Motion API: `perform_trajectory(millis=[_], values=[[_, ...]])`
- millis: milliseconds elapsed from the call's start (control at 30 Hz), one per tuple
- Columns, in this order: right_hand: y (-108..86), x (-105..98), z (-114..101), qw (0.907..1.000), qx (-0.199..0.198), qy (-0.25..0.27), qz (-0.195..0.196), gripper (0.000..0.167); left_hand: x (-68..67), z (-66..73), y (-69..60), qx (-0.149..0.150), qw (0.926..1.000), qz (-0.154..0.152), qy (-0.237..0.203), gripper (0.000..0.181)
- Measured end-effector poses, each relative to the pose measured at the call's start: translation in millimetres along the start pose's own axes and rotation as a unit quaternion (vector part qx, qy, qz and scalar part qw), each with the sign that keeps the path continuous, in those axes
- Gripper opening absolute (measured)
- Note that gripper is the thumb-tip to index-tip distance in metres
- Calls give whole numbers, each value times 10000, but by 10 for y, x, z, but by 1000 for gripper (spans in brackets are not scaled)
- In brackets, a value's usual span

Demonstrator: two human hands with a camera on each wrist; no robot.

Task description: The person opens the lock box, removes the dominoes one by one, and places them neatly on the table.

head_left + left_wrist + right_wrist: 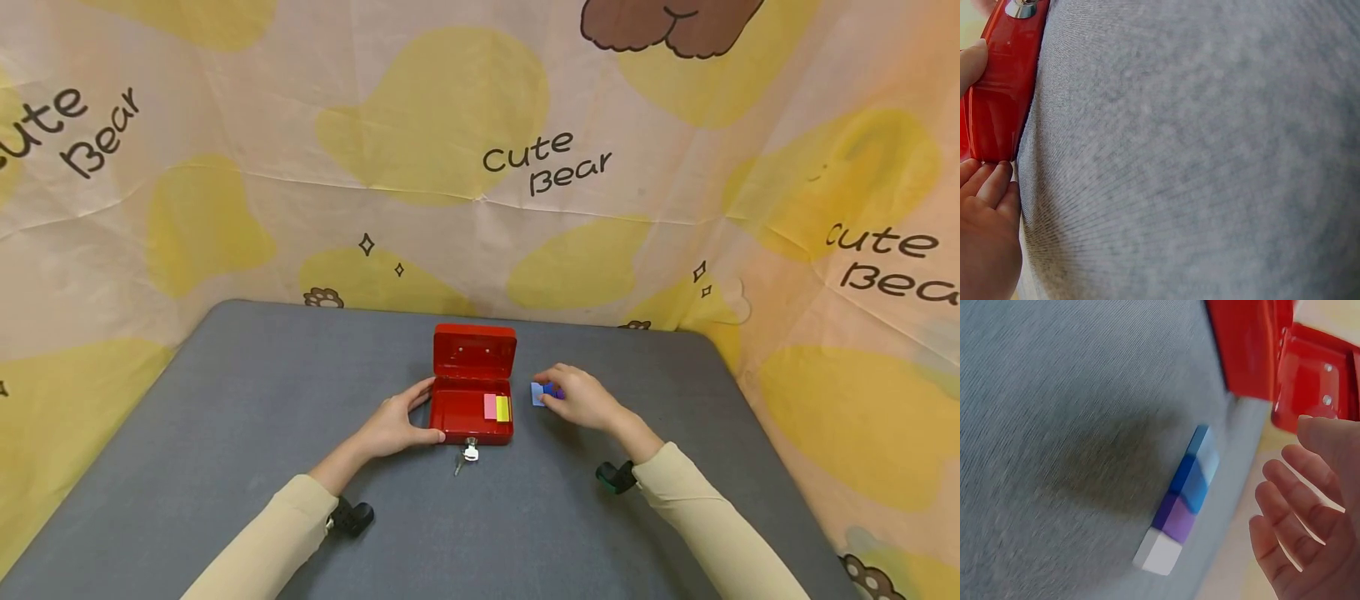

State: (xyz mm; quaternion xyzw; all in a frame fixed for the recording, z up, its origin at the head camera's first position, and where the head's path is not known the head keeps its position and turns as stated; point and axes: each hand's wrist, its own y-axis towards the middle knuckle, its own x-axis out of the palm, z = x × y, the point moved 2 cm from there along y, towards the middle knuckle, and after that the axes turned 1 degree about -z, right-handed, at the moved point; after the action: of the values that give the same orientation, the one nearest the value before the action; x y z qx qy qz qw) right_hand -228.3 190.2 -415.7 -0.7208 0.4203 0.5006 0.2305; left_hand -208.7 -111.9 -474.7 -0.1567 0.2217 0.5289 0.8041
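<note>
A red metal cash box [471,433] stands on the table with its lid [474,352] raised. Inside, at the right, lie a pink strip [490,407] and a yellow strip [502,408]. My left hand [392,425] holds the box by its front left corner, thumb at the front and fingers along the left side. To the right of the box, my right hand [579,397] hovers over a row of small blocks, light blue [1205,453], blue [1190,481], purple [1174,517] and white [1159,552]. Its fingers are loosely bent and apart from them in the right wrist view.
Two keys [471,453] hang at the lock on the box's front. Grey cloth covers the table [300,367]. A printed fabric [435,117] hangs behind the table and along its sides. Each wrist wears a black camera [351,517].
</note>
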Motion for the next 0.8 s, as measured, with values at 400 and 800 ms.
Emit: perform_trajectory(millis=[400,800], values=[[97,39,-283,9989,-399,254,-71,28,-5,-7,4,-11,10000,17,58,90],[228,35,-557,9894,894,1067,-407,28,-7,5,-9,88,10000,20,6,90]])
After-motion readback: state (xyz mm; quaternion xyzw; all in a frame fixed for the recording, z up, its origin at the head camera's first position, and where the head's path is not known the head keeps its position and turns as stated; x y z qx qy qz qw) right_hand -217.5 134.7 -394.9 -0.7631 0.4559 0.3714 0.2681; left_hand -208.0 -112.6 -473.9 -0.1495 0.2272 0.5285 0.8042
